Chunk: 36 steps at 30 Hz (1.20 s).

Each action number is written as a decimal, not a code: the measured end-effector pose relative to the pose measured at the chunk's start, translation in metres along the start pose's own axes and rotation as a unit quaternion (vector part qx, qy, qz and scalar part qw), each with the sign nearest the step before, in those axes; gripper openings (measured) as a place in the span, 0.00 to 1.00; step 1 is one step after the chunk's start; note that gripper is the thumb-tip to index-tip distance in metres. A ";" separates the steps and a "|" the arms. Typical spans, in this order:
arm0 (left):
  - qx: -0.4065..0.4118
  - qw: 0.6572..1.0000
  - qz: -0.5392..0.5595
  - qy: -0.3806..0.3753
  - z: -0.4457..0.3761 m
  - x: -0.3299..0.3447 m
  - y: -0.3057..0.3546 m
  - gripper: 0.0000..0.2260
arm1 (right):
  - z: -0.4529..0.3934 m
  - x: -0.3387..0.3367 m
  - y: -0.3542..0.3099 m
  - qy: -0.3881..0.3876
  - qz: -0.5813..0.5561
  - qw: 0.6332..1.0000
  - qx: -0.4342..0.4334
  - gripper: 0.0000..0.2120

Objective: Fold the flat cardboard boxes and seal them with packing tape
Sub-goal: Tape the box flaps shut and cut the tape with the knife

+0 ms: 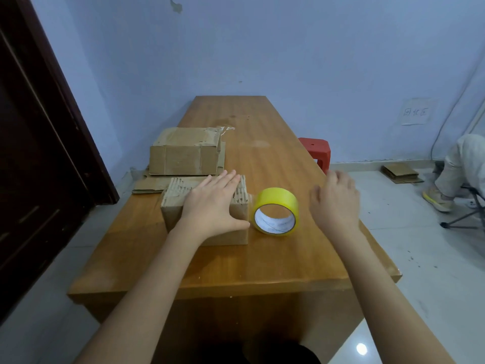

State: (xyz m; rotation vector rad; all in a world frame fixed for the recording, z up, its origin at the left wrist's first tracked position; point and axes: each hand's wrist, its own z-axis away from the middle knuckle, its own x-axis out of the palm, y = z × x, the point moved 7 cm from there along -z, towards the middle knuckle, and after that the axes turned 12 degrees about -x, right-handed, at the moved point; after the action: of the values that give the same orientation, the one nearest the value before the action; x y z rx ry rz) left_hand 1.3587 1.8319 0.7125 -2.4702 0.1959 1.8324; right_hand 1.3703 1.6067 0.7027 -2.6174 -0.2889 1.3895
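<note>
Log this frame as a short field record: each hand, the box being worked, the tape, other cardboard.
left hand: flat on top of the near box, fingers straight
right hand: above the table, holds nothing
near box: folded up, on the wooden table
tape roll: yellow, on its edge right of the near box
far box: folded, resting on flat cardboard

We see a long wooden table running toward a pale blue wall. A dark door stands at left. Beside the table's right edge sits a red plastic stool; a paper note hangs on the wall.
</note>
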 end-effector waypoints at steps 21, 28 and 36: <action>0.008 1.000 0.013 0.008 0.001 -0.002 0.001 0.43 | -0.027 0.044 -0.097 -0.416 -0.166 0.883 -0.141 0.10; 0.007 1.000 0.021 0.004 0.001 -0.002 0.000 0.43 | -0.019 0.047 -0.104 -0.474 -0.084 0.866 -0.135 0.13; 0.009 1.000 0.015 -0.004 0.000 -0.001 0.001 0.43 | -0.009 0.047 -0.112 -0.505 0.022 0.849 -0.151 0.11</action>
State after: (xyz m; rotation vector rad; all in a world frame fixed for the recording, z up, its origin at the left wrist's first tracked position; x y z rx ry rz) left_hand 1.3578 1.8310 0.7137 -2.4600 0.2488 1.8430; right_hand 1.3929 1.7264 0.6960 -1.7857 -0.5956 2.8147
